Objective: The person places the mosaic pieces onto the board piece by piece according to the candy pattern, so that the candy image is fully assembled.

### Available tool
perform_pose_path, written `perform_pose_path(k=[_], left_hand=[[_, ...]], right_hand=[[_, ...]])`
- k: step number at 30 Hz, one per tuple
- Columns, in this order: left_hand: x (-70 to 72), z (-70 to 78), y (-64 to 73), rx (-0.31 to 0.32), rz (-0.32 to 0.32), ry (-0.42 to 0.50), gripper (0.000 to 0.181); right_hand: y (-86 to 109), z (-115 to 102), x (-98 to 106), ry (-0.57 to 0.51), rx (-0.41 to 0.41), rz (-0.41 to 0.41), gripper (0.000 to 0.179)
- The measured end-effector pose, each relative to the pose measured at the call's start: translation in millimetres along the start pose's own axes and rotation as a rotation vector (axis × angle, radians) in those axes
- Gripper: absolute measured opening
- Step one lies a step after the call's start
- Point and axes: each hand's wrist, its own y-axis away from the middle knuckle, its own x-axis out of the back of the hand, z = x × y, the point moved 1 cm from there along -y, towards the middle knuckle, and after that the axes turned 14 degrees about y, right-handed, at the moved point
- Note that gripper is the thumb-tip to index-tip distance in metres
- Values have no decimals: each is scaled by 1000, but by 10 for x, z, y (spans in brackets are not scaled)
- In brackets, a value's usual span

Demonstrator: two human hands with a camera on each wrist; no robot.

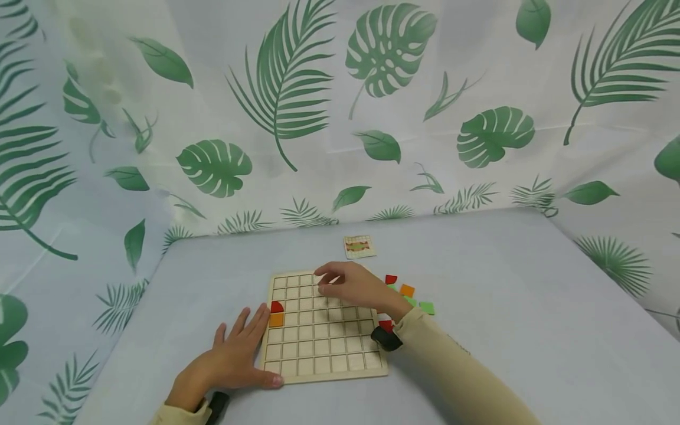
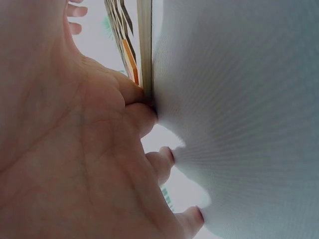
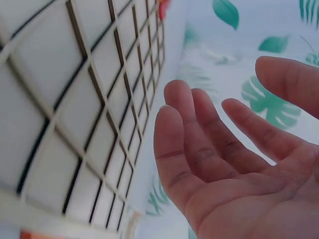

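Note:
A wooden grid board lies flat, with a red quarter-round tile and an orange square tile in cells along its left side. My left hand rests with spread fingers at the board's left edge, the thumb by the near left corner. The left wrist view shows its fingers against the side of the board. My right hand hovers above the far part of the grid. In the right wrist view its fingers are loosely bent and hold nothing.
Right of the board lie several loose tiles, among them an orange square, a green one and a red one. A pattern card lies beyond the board. A leaf-print cloth hangs behind the table.

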Motion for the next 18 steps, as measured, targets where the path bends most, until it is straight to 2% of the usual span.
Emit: perform_pose_path(k=[6, 18], left_hand=[[21, 70, 41, 1, -7, -6, 139], [21, 21, 27, -19, -20, 16, 141]], right_hand=[[142, 77, 184, -9, 0, 25, 43], [303, 295, 498, 22, -67, 98, 37]])
